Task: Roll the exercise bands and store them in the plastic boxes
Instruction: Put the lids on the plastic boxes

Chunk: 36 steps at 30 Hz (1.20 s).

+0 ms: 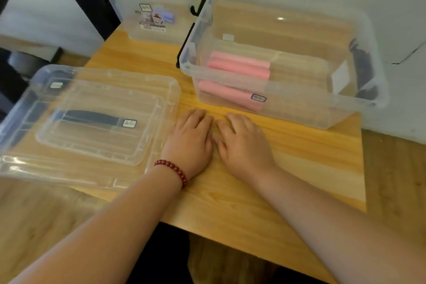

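The large clear box (pixel 299 108) stood open on the wooden table (pixel 288 180). Inside it, toward its left end, lay the pink rolled bands (pixel 239 68), packed lengthwise against one another, probably so that more rolls could fit in the bare right half. Just in front of the box both hands lay palm down on the wood. The left hand (pixel 189 136) and the right hand (pixel 244 143) were almost touching, fingers loosely spread and gripping nothing; whether anything thin lay beneath them could not be told. To the left of the box a clear lid (pixel 92 140) lay flat, likely set aside to keep the opening free. Behind the box and to its left stood a second clear box (pixel 152 18). No unrolled band showed near the box, so the rolling seemed largely done.
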### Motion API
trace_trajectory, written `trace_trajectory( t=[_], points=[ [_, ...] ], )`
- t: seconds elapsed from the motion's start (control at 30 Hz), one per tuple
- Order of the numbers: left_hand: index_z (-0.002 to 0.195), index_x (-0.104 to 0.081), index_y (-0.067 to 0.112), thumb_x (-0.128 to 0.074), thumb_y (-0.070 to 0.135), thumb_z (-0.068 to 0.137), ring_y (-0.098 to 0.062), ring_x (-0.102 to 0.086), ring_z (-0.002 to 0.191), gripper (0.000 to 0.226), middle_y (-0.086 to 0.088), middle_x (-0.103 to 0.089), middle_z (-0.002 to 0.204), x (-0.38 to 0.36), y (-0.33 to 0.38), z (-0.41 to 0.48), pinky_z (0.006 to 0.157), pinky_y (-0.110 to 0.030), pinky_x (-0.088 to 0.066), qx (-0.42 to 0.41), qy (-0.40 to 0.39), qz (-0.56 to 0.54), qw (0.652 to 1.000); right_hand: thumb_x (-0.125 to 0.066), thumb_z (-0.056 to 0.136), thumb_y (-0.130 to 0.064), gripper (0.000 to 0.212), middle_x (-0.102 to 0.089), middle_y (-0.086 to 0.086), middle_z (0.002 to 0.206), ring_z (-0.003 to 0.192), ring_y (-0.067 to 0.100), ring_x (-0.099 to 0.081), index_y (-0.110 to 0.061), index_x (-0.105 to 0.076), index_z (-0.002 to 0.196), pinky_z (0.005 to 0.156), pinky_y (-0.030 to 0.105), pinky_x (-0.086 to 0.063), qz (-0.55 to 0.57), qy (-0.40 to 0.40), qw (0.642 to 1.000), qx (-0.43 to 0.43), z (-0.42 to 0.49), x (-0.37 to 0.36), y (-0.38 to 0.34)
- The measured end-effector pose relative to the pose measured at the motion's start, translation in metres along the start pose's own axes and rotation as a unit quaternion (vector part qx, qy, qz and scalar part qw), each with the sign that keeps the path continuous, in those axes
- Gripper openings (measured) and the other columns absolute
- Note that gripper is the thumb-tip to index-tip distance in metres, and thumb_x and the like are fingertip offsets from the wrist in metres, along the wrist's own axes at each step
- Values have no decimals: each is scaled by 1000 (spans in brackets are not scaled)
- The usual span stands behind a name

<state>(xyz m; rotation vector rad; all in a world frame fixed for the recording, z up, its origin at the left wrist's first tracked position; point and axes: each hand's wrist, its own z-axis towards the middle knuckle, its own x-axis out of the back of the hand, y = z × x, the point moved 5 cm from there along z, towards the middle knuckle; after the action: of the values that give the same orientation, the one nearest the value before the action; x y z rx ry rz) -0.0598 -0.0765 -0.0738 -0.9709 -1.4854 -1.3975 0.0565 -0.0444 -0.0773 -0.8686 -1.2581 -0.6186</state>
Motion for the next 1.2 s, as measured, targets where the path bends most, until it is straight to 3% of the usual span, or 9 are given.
trace_trajectory(
  t=[0.13,0.3,0.43,0.53,0.63,0.93,1.1,1.2],
  points=[
    [123,-61,4,-36,25,87,-36,-52,123,48,-15,-55,135,23,0,0,100,-45,-43,26,4,-34,999,-40,87,-41,46,-63,13,120,110,34,-60,-13,-66,112,87,42,-51,-1,-62,998,-7,3,9,-2],
    [125,-59,4,-38,21,88,-37,-52,123,45,-16,-56,133,57,-9,-4,98,-49,-45,28,14,-17,999,-40,86,-40,48,-62,12,117,109,33,-59,-13,-63,118,84,41,-51,7,-90,996,-1,8,33,-17],
    [133,-52,6,-54,9,90,-36,-44,130,43,-16,-50,140,81,-25,-11,102,-52,-40,62,10,-14,998,-38,90,-40,49,-59,14,126,120,34,-55,-13,-62,124,94,45,-49,18,-112,994,0,14,54,-34],
    [141,-46,11,-51,13,94,-32,-36,137,47,-11,-43,147,97,-43,-19,111,-47,-29,93,-14,-6,996,-44,99,-33,46,-40,14,147,139,33,-33,-14,-47,140,109,46,-34,35,-152,988,4,20,66,-49],
    [145,-40,13,-48,14,95,-31,-29,140,50,-10,-35,152,113,-64,-28,116,-45,-20,118,-33,5,992,-36,103,-34,49,-21,10,157,145,30,-15,-19,-30,149,114,43,-22,34,-197,980,9,26,76,-63],
    [150,-28,18,-44,19,98,-32,-19,144,55,-10,-24,158,145,-141,-26,118,-47,-14,183,-69,22,980,-36,102,-33,53,-20,10,156,142,30,-17,-21,-23,152,113,41,-22,53,-253,966,26,68,71,-130],
    [152,-24,21,-42,25,100,-33,-16,145,55,-12,-18,159,146,-189,-23,119,-47,-12,211,-86,33,973,-33,103,-34,56,-9,12,160,146,32,-10,-26,-12,154,116,41,-20,64,-278,959,-4,88,41,-157],
    [153,-20,22,-38,29,101,-33,-12,146,55,-11,-13,161,141,-215,-24,119,-47,-10,226,-101,33,968,-33,103,-35,60,6,14,161,148,35,3,-28,-5,155,120,43,-14,61,-280,958,-27,93,24,-169]
  ],
)
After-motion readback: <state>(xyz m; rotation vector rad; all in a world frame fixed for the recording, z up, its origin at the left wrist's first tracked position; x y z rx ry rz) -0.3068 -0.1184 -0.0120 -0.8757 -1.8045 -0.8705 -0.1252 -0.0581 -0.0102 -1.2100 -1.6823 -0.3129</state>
